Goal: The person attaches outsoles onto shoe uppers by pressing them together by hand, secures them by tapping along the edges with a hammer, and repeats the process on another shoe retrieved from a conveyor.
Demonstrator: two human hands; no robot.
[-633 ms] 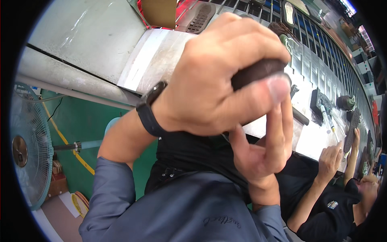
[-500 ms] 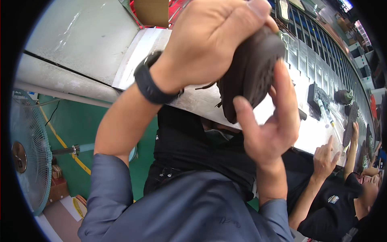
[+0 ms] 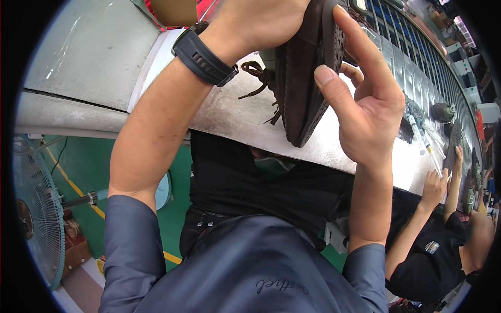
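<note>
A dark brown lace-up shoe (image 3: 303, 78) is held up on its side above the bench, its studded sole facing right. My left hand (image 3: 261, 23), with a black watch on its wrist, grips the upper part of the shoe; its fingertips are hidden at the top of the picture. My right hand (image 3: 371, 107) holds the sole side, thumb on the sole edge and index finger stretched up along it. Brown laces (image 3: 254, 78) dangle from the shoe's left side, over the bench top.
Beyond the white bench (image 3: 235, 117) runs a roller conveyor (image 3: 412, 47). Syringes (image 3: 417, 133) lie to the right, near a co-worker's hand (image 3: 433, 188) and another shoe sole (image 3: 454, 138). A fan (image 3: 44, 219) stands at lower left, a cardboard box (image 3: 175, 11) at the top.
Both hands and the shoe have moved up and away from my body. The shoe has turned, showing more of its side and laces. The co-worker's hand has shifted right.
</note>
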